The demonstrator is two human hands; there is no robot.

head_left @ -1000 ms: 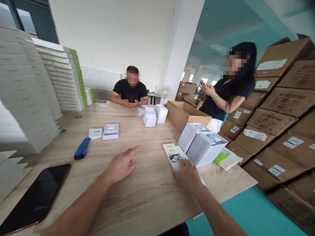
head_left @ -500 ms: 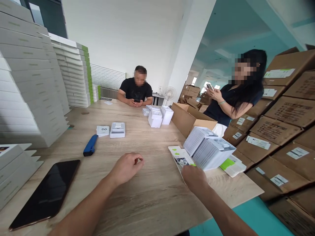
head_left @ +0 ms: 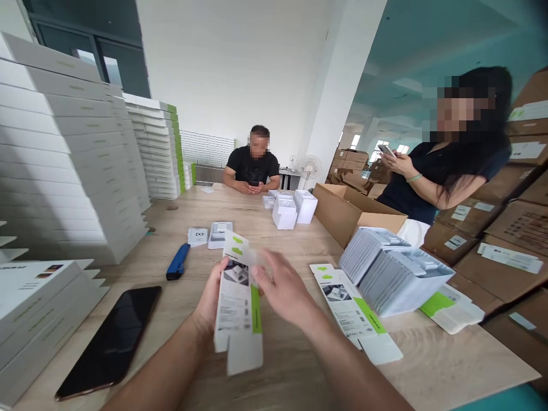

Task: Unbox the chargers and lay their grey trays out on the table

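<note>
Head view: left hand (head_left: 210,299) pinches a white carton (head_left: 237,305); blurry right hand (head_left: 286,288) is spread beside it. Blue tool (head_left: 178,262) at ten o'clock; white trays (head_left: 405,279) partly hide the brown box (head_left: 336,212) at two.

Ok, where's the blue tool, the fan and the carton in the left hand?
Blue tool (head_left: 178,261): head view, middle of its body.
Fan (head_left: 309,166): head view, on its round cage.
Held carton (head_left: 235,302): head view, on its printed face.
</note>
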